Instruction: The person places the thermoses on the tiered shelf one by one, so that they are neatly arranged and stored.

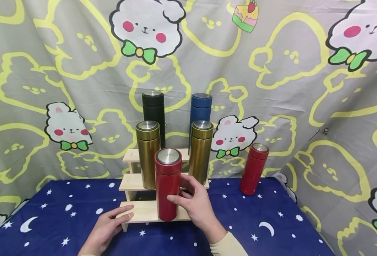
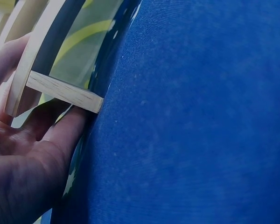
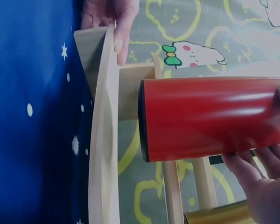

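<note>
My right hand [image 1: 196, 201] grips a red thermos bottle [image 1: 168, 190] with a steel-topped lid, thumb in front and fingers round the right side. In the right wrist view a gap shows between the bottle's dark base and the lowest step of a three-step wooden stand [image 3: 104, 140]. At the left end of that step, my left hand [image 1: 109, 225] holds the board, its fingers lying on both sides of the wood beside the leg in the left wrist view. Two gold thermos bottles, a left one [image 1: 148, 160] and a right one [image 1: 201, 153], stand on the middle step.
On the top step are a black bottle [image 1: 154, 113] and a blue bottle [image 1: 201, 112]. Another red bottle [image 1: 254, 170] stands on the table to the right. A blue star-and-moon cloth [image 1: 79, 199] covers the table, with a patterned curtain [image 1: 287, 117] behind.
</note>
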### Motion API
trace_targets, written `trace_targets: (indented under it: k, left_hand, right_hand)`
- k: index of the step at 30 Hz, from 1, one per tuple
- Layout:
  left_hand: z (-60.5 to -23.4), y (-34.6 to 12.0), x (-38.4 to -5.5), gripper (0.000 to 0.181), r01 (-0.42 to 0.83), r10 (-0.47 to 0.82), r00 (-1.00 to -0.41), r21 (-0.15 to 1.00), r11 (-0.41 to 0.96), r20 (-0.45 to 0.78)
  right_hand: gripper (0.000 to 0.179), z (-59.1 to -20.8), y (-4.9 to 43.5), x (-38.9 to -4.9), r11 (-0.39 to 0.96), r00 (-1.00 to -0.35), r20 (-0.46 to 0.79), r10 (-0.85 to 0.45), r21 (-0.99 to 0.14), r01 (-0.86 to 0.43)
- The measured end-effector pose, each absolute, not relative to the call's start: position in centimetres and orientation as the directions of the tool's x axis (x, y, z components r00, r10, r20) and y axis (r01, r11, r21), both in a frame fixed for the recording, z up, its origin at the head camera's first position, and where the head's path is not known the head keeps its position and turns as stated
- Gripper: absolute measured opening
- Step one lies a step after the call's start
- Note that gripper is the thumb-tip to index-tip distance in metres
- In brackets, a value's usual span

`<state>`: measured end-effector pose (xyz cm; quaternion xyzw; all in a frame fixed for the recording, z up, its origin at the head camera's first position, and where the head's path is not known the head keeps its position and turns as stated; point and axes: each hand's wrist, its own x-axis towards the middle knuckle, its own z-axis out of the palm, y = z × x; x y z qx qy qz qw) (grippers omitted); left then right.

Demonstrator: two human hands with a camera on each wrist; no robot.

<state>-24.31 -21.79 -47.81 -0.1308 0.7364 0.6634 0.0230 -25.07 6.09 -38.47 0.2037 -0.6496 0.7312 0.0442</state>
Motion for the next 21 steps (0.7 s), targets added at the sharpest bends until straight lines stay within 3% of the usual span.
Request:
trace_targets:
  k: [21]
  left_hand:
    - [-47.8, -21.8, -24.4, 0.051, -0.237, -0.165, -0.962, 0.967, 0.096, -0.219]
  right_hand:
    - [0.057, -38.5, 2.9, -25.3, -0.229, -0.898, 0.345, -0.273, -0.93, -0.288]
